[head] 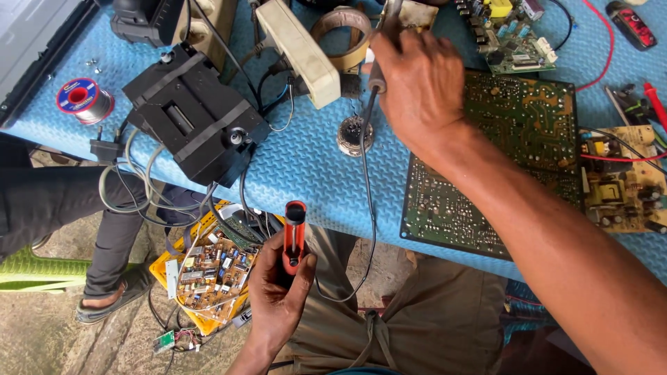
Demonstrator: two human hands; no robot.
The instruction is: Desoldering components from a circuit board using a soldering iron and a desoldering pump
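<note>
My left hand (276, 297) is closed around an orange and black hand tool (294, 232), held upright just below the table's front edge. My right hand (417, 87) reaches across the table and grips a soldering iron (377, 66) by its handle; its thin black cord (369, 208) hangs down over the table edge. The iron's tip end is hidden behind my fingers. Right under that hand lies a large green circuit board (514, 139), solder side up. A small round metal tin (354, 134) sits just left of my right wrist.
A blue textured mat (313, 167) covers the table. On it are a black boxy unit (194, 118), a cream power strip (300, 50), a solder spool (83, 98), smaller circuit boards (618, 187) and red-handled tools (653, 104). Below left, a yellow crate with boards (212, 274) and another person's leg (104, 229).
</note>
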